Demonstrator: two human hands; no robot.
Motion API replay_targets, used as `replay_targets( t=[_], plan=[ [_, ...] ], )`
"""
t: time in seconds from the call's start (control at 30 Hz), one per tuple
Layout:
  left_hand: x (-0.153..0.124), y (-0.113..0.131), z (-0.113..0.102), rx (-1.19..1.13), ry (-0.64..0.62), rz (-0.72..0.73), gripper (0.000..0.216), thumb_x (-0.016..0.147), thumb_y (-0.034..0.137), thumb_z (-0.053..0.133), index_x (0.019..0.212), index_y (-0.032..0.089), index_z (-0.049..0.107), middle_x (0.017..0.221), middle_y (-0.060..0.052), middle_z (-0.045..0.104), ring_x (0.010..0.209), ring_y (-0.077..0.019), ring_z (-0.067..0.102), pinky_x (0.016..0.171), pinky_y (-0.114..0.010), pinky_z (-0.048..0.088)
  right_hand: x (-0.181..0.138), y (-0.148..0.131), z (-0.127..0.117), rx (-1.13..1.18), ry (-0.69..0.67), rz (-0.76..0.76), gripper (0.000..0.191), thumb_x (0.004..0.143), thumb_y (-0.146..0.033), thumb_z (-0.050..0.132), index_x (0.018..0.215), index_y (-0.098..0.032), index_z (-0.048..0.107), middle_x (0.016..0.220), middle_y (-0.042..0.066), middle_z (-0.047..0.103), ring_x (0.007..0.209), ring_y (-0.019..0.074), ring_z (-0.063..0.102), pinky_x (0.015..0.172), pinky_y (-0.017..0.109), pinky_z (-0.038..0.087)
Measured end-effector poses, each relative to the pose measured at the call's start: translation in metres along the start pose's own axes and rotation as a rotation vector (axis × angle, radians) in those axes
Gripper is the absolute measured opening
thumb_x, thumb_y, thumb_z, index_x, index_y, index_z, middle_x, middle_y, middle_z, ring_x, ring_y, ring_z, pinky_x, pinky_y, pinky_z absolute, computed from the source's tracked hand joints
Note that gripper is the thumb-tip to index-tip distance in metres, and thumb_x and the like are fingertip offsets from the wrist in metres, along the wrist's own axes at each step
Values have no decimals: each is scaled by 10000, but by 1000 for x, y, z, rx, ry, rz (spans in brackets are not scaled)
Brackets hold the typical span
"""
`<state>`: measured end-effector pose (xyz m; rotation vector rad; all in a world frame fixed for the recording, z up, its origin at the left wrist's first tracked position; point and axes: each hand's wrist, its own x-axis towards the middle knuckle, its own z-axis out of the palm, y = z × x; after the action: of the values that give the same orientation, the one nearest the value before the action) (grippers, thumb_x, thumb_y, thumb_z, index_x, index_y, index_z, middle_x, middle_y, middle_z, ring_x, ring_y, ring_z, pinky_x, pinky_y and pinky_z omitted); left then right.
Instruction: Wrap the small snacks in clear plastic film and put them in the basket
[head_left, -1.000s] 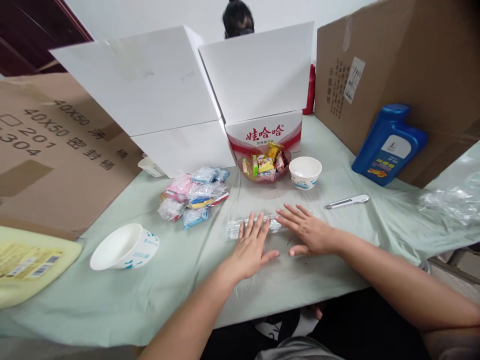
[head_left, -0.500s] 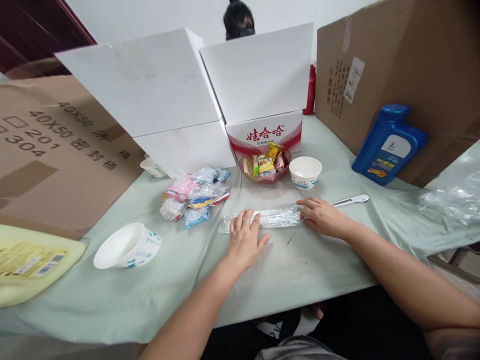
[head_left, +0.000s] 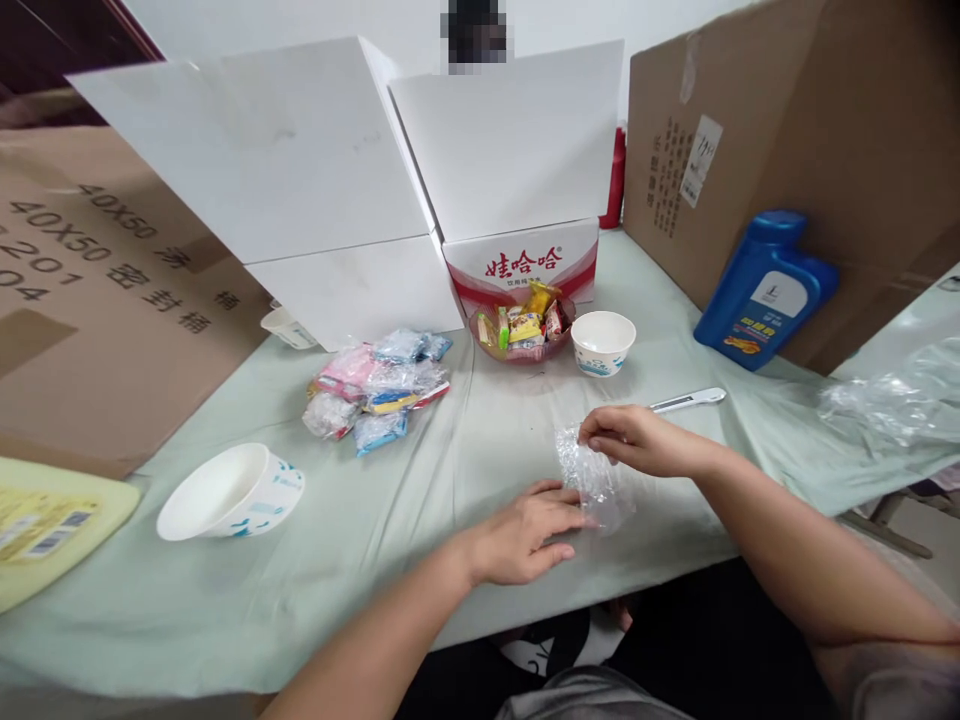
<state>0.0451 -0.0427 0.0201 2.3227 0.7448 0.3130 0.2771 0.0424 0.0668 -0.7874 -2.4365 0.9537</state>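
A crinkled piece of clear plastic wrap (head_left: 600, 485) lies on the cloth-covered table in front of me. My right hand (head_left: 637, 440) pinches its upper edge between thumb and fingers. Stretched out flat, the fingers of my left hand (head_left: 529, 530) touch the wrap's lower left side. Just beyond my right hand lies a white utility knife (head_left: 690, 400). A heap of small plastic-wrapped packets (head_left: 379, 385) sits to the left, past my left hand.
Wrapped snacks fill a pink glass bowl (head_left: 517, 352), beside a paper bowl (head_left: 604, 345). Another paper bowl (head_left: 232, 495) tilts at left. White boxes (head_left: 300, 150) stand behind. A blue bottle (head_left: 765, 290), a brown carton (head_left: 697, 160) and loose plastic (head_left: 885, 400) are at right.
The plastic wrap has turned from lying crosswise to pointing toward me. My left hand has moved right and nearer to me; my right hand has closed on the wrap's upper edge.
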Motion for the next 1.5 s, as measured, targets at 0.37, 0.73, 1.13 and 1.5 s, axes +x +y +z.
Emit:
replay_targets(
  t=[0.37, 0.73, 1.13, 1.5],
  plan=[
    [-1, -9, 5, -302, 45, -165, 562, 831, 183, 612, 1346, 212, 390, 1300, -88, 633, 1319, -244, 480, 1132, -473, 296, 34, 43, 48, -563, 49, 199, 232, 981, -268, 457, 1062, -183, 657, 1043, 79, 680, 839, 176, 653, 722, 265, 423],
    [0, -5, 0, -189, 66, -77, 545, 799, 169, 638, 1323, 239, 505, 1277, -73, 635, 1260, -236, 530, 1149, -464, 288, 40, 46, 60, -688, 92, 135, 209, 958, -297, 522, 1016, -131, 635, 983, 121, 642, 941, 239, 555, 853, 335, 405],
    [0, -11, 6, -325, 406, -230, 147, 815, 192, 612, 939, 171, 687, 1091, -83, 611, 892, -152, 641, 831, -310, 562, 42, 56, 53, -762, 158, 251, 245, 991, -281, 420, 986, -159, 632, 956, 121, 638, 945, 248, 558, 822, 337, 405],
    [1, -11, 15, 552, 505, -133, 415, 774, 54, 518, 1137, 236, 604, 1285, -103, 508, 1226, -293, 458, 1014, -490, 445, 42, 52, 57, -754, 182, 273, 266, 983, -295, 413, 991, -151, 637, 986, 134, 648, 953, 265, 561, 839, 361, 416]
  ],
)
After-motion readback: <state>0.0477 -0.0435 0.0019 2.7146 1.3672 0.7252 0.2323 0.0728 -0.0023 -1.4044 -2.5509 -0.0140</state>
